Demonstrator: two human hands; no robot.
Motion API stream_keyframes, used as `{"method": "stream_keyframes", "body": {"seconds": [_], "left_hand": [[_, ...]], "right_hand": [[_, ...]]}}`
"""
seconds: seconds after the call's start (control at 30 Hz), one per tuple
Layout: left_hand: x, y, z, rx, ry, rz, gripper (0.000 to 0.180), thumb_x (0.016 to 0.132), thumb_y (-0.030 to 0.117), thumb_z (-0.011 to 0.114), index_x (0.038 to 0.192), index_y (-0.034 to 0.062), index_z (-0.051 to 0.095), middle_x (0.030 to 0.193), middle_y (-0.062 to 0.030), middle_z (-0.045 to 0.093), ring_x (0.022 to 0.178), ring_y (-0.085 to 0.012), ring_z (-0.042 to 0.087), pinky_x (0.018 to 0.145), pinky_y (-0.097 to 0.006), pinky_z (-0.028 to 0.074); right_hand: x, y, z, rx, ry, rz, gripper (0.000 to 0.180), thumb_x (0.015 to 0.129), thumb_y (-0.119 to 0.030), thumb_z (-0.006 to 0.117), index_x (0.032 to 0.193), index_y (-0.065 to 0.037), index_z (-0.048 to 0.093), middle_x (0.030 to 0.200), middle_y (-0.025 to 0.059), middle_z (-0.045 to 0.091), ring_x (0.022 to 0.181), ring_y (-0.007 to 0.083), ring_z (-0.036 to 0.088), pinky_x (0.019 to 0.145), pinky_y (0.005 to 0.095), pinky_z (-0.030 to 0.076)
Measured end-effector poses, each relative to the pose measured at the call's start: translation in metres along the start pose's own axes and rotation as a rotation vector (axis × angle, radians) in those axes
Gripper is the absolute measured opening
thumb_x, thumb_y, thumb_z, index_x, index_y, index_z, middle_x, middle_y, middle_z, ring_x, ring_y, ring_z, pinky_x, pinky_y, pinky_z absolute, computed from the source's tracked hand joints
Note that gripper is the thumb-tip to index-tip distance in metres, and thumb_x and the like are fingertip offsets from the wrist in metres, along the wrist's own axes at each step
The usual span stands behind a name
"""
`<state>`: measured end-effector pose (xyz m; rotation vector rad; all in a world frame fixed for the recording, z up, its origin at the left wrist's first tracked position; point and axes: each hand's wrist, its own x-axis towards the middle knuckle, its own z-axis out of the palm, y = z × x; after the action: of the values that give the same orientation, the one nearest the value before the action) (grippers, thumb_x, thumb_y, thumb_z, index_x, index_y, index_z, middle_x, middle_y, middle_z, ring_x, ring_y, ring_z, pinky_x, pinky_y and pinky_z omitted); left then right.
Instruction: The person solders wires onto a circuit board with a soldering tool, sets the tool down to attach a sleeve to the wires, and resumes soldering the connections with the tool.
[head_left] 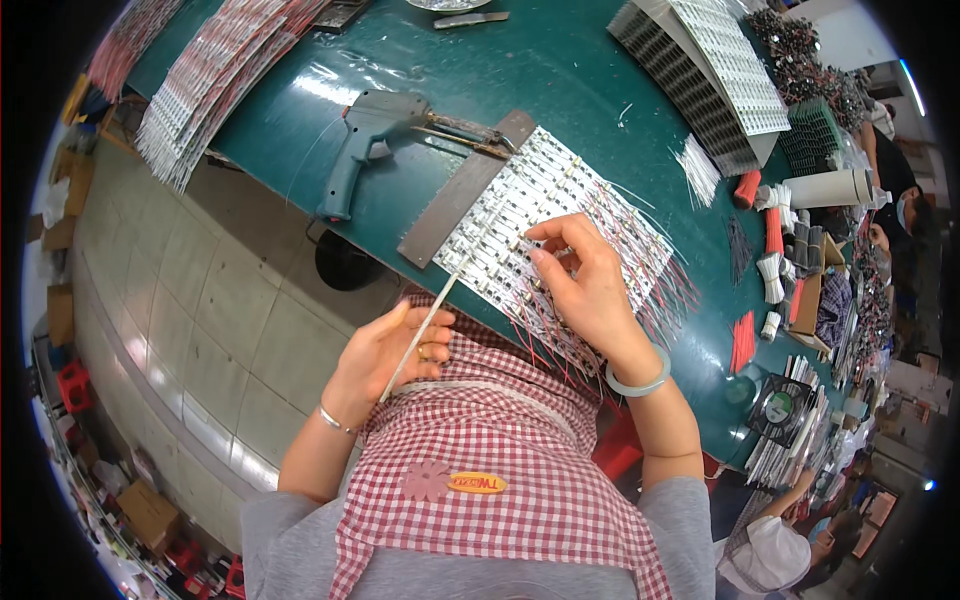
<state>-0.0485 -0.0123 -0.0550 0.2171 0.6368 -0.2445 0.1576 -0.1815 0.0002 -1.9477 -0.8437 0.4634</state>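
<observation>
My left hand (pixel 391 352) is closed around a slim, long white bundle, seemingly thin wires (pixel 412 345), whose far end reaches the near left corner of a panel of small white circuit boards (pixel 515 205). Over the middle of that panel, my right hand (pixel 583 275) has its thumb and forefinger brought close together; whatever is between them is too small to make out. Red and white wires (pixel 640 235) stick out along the panel's right side. A flat grey-brown bar (pixel 466 190) lies along its left edge. Beyond the bar rests a grey-green soldering gun (pixel 375 135), its tip touching the bar's far end.
Stacks of wired boards (pixel 215 70) lie at the far left, and upright panels (pixel 705 75) stand at the far right. Loose white wires (pixel 697 170), red wire bundles (pixel 742 342), a white bottle (pixel 828 189) and a black fan (pixel 783 408) occupy the right side. Co-workers (pixel 775 550) sit beyond.
</observation>
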Motion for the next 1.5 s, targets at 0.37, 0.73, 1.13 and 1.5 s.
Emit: {"method": "stream_keyframes", "body": {"seconds": [0.37, 0.73, 1.13, 1.5], "left_hand": [[-0.047, -0.011, 0.0, 0.665, 0.169, 0.322, 0.039, 0.1, 0.002, 0.049, 0.139, -0.0018, 0.045, 0.096, -0.0108, 0.066, 0.052, -0.005, 0.048, 0.044, -0.019, 0.037], [-0.01, -0.017, 0.039, 0.771, 0.309, 0.47, 0.021, 0.101, 0.006, 0.05, 0.12, -0.0018, 0.049, 0.092, -0.01, 0.065, 0.05, -0.0038, 0.049, 0.038, -0.018, 0.035], [0.017, -0.016, 0.043, 0.907, 0.34, 0.636, 0.017, 0.099, 0.004, 0.053, 0.115, -0.0029, 0.055, 0.088, -0.0083, 0.064, 0.053, -0.0055, 0.053, 0.043, -0.019, 0.039], [0.024, -0.016, 0.05, 1.362, 0.429, 0.828, 0.025, 0.095, -0.001, 0.056, 0.119, -0.0038, 0.061, 0.08, -0.0132, 0.065, 0.061, -0.0154, 0.058, 0.059, -0.032, 0.049]], "right_hand": [[0.018, 0.004, -0.021, -0.027, 0.065, -0.015, 0.015, 0.087, -0.003, 0.064, 0.101, 0.0, 0.067, 0.095, 0.0107, 0.06, 0.08, 0.0188, 0.061, 0.066, 0.0305, 0.049], [0.063, 0.025, -0.043, -0.172, 0.133, -0.071, 0.019, 0.089, -0.002, 0.059, 0.107, 0.001, 0.066, 0.104, 0.0172, 0.062, 0.088, 0.0298, 0.063, 0.074, 0.0365, 0.051], [0.113, 0.066, -0.027, -0.172, 0.12, -0.155, 0.013, 0.091, -0.005, 0.058, 0.098, -0.001, 0.069, 0.098, 0.0161, 0.059, 0.094, 0.0326, 0.059, 0.083, 0.0384, 0.047], [0.116, 0.074, -0.026, -0.226, 0.188, -0.135, 0.011, 0.094, -0.01, 0.059, 0.095, 0.001, 0.06, 0.097, 0.0172, 0.056, 0.088, 0.0316, 0.057, 0.079, 0.0396, 0.046]]}}
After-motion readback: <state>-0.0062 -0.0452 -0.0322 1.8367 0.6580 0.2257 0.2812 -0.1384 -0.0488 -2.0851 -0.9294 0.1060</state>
